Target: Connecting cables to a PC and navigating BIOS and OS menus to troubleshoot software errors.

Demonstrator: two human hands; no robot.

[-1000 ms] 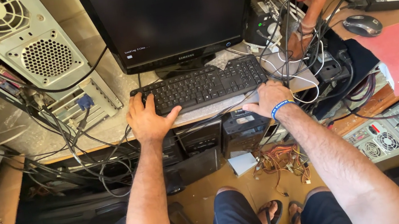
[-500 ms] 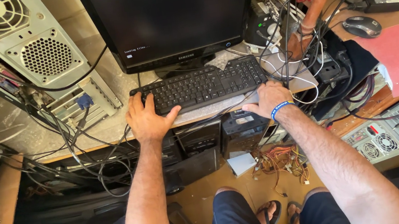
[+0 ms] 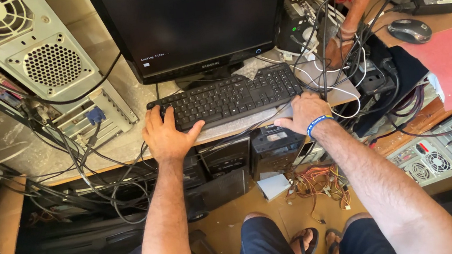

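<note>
Left hand (image 3: pixel 168 136) flat, fingers spread, on left end of keyboard (image 3: pixel 228 96); right hand (image 3: pixel 305 112) loosely open at its right end, gripping nothing. Keyboard sits at bench (image 3: pixel 124 152) edge under monitor (image 3: pixel 194 20), which shows loading text; typing not visibly begun.

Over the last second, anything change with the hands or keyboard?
Nothing visibly changed. The left hand rests on the left end of the black keyboard, the right hand on the desk edge by its right end; the monitor shows the same dark screen.
</note>
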